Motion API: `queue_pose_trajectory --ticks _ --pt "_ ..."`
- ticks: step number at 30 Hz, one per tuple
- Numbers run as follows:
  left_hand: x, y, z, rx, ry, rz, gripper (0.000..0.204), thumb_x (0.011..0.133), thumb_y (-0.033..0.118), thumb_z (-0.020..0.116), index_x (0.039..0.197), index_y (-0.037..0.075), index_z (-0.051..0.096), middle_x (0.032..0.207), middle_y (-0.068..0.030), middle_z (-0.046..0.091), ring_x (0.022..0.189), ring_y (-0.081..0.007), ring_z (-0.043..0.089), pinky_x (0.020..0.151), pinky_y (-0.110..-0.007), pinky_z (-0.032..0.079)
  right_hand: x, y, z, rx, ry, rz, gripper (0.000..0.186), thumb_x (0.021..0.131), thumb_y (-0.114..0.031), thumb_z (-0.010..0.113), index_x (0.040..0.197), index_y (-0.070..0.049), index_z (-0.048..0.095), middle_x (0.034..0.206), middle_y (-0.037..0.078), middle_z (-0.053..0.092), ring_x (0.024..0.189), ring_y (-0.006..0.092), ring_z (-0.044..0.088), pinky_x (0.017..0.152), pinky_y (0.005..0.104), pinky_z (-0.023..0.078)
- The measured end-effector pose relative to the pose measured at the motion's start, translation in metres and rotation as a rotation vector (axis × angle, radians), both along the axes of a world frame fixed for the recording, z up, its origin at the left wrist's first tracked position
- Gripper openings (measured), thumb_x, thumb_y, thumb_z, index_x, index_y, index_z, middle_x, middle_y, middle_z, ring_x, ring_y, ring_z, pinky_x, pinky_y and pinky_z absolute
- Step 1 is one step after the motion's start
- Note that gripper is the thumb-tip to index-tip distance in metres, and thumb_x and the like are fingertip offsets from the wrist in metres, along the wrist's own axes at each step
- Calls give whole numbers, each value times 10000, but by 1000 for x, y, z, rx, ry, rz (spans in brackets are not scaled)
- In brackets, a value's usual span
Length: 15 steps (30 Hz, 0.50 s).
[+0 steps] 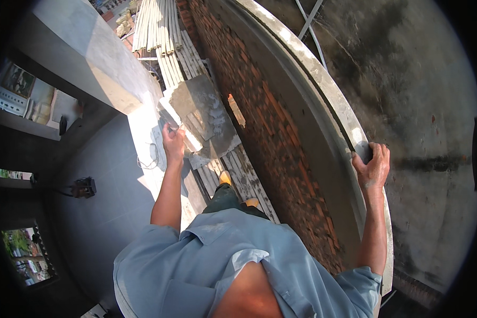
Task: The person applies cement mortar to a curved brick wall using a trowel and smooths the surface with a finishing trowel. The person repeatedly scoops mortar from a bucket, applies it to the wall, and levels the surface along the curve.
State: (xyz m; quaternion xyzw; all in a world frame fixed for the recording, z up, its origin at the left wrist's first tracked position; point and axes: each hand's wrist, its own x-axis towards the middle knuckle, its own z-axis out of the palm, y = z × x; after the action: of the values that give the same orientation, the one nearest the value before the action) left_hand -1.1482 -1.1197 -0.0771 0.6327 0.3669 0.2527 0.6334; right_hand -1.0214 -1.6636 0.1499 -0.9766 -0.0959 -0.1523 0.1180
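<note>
My left hand [174,142] is closed on the near part of a thick white block [187,129] with rough edges. The block lies along the left side of a grey board [223,127] smeared with mortar. Over at the right, my right hand [373,165] grips a long pale grey ledge [331,91] that tops the wall. Its thumb lies on the near side and its fingers bend over the top. Below the ledge, a band of smooth wet-looking render [302,122] covers the upper part of the brick wall [281,143].
I stand on a walkway of pale poles [246,175] between the brick wall and a concrete sill [148,124]. More bundled poles [156,26] stretch ahead. A tiled floor [108,164] lies lower at the left. Beyond the ledge is a stained grey surface [413,106].
</note>
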Motion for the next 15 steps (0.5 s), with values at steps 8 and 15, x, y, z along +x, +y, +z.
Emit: queue_pose_trajectory --ticks 8,15 --pt "14 12 1 -69 53 63 893 945 279 804 1637 5 311 1345 -219 645 1181 -256 640 1021 -378 496 -49 5 106 196 168 4 550 758 -348 809 1078 63 634 959 156 588 884 283 599 848 394 514" --pt "-2 12 1 -81 -25 145 850 963 288 799 1622 15 337 1279 -183 654 1146 -231 639 989 -363 506 -152 29 87 522 556 -9 556 725 -407 863 995 25 640 915 117 576 857 230 583 764 374 505"
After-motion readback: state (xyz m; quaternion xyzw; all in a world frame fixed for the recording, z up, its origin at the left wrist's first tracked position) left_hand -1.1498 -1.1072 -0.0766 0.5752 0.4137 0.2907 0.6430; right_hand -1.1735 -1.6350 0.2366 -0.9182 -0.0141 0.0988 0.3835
